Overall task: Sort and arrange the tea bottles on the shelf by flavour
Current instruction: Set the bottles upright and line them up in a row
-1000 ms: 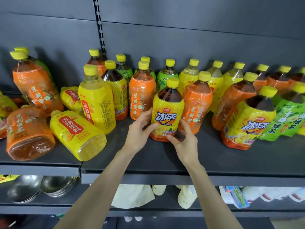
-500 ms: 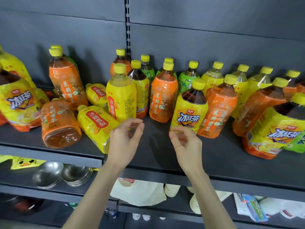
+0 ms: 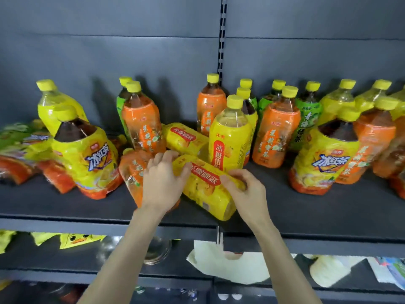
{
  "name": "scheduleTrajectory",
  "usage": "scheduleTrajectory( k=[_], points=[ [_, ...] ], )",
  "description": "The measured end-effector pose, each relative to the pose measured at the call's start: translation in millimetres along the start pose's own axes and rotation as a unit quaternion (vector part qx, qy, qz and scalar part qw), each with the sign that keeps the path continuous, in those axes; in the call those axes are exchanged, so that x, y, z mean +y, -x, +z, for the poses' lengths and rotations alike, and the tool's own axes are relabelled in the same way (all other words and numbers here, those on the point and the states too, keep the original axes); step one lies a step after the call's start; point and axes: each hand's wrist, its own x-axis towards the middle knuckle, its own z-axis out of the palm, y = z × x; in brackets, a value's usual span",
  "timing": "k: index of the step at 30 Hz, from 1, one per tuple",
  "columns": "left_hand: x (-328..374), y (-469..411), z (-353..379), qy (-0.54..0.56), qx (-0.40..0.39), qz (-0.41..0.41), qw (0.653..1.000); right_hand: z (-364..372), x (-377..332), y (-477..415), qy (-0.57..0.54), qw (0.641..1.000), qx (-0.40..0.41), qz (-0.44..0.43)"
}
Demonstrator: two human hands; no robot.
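A yellow-labelled tea bottle lies on its side near the front of the dark shelf. My left hand rests on its upper end with fingers spread over it. My right hand curls its fingers round the bottle's right flank. Beside it lies an orange-labelled bottle, partly under my left hand. A second fallen yellow bottle lies behind. An upright yellow bottle stands just behind my hands.
Several upright orange, yellow and green bottles crowd the back of the shelf, among them an iced black tea bottle at left and another at right. Steel bowls and white packets sit on the lower shelf.
The view swung left along the shelf. Both hands let go of the upright iced black tea bottle, moved left and came down on the fallen yellow bottle.
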Motion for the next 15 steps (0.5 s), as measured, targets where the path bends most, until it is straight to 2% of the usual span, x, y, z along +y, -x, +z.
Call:
scheduleTrajectory(
  k=[3, 6, 9, 11, 15],
  points=[
    [-8.2, -25.3, -9.6, -0.121, -0.079, 0.008, 0.989, 9.0, -8.7, 1.1, 0.014, 0.998, -0.01, 0.056],
    [-18.6, -48.9, -12.3, -0.177, -0.175, -0.004, 0.968, 10.5, -15.7, -0.2, 0.003, 0.994, -0.027, 0.106],
    [-25.7, -61.2, -10.5, -0.212, -0.248, -0.007, 0.945, 9.7, -17.0, -0.4, -0.012, 0.993, -0.035, 0.113],
    [-26.6, -62.3, -12.1, -0.185, -0.244, 0.004, 0.952, 10.0, -16.7, 4.3, -0.027, 0.995, -0.029, 0.091],
    [-30.0, -55.6, -18.4, -0.065, -0.189, 0.021, 0.98, 10.4, -16.2, 18.0, -0.046, 0.998, -0.016, 0.028]
  ],
)
